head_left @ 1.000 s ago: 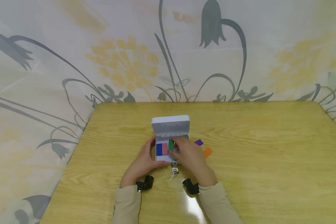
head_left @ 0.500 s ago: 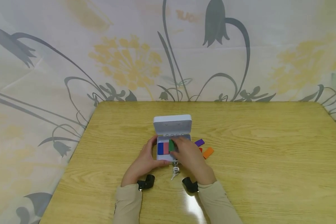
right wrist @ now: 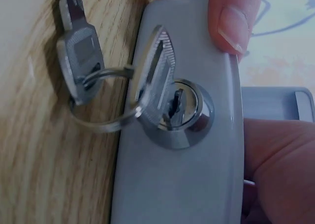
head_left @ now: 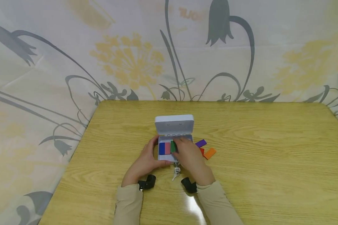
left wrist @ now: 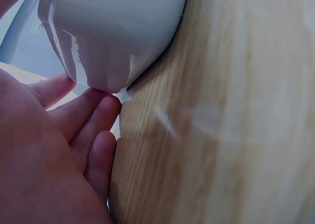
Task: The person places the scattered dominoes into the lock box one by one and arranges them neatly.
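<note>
A small white cash box [head_left: 165, 158] sits on the table with its lid [head_left: 174, 125] raised. My left hand [head_left: 143, 161] grips its left end, thumb [right wrist: 234, 29] on the front rim and fingers around the far-left corner. Inside, a blue block [head_left: 161, 148] and a pink block [head_left: 167, 148] lie side by side at the left. Right of them, my right hand [head_left: 191, 154] pinches a green block [head_left: 173, 146], partly hidden by the fingers. One key [right wrist: 155, 76] sits in the front lock [right wrist: 189, 113]; another key [right wrist: 81, 61] hangs from its ring.
On the table right of the box lie a purple block [head_left: 201, 143], an orange block [head_left: 210, 153] and a red block [head_left: 202, 152] half hidden by the right hand. The wooden table [head_left: 264, 156] meets a flower-patterned cloth [head_left: 180, 50] at the back.
The green block has straightened and shifted slightly left, nearer the pink block, with the right hand. The red block has come into view beside that hand. The left hand keeps its hold.
</note>
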### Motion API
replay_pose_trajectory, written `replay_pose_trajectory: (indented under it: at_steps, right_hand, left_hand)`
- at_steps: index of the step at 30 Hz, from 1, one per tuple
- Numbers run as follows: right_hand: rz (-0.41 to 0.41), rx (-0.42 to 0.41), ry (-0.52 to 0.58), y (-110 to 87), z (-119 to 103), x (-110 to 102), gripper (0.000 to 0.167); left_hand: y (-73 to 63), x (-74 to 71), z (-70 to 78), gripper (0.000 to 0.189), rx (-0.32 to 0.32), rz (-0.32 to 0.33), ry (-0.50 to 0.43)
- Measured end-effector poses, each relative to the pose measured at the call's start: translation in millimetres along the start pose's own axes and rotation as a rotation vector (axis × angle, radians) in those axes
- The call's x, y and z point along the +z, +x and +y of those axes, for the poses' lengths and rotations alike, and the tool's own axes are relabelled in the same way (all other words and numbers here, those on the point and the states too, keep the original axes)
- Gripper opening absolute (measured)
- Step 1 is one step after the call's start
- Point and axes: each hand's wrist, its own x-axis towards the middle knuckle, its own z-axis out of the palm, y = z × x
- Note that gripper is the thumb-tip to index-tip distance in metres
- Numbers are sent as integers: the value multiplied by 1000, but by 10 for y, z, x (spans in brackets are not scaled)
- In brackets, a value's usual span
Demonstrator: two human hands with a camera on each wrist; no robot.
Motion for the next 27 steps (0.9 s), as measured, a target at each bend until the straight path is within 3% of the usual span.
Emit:
replay_pose_trajectory:
  at_steps: [27]
  right_hand:
    - [43,-1,-58,2,-37,50,34]
  left_hand:
    - [5,-1,-3,105,-7,-5,-5]
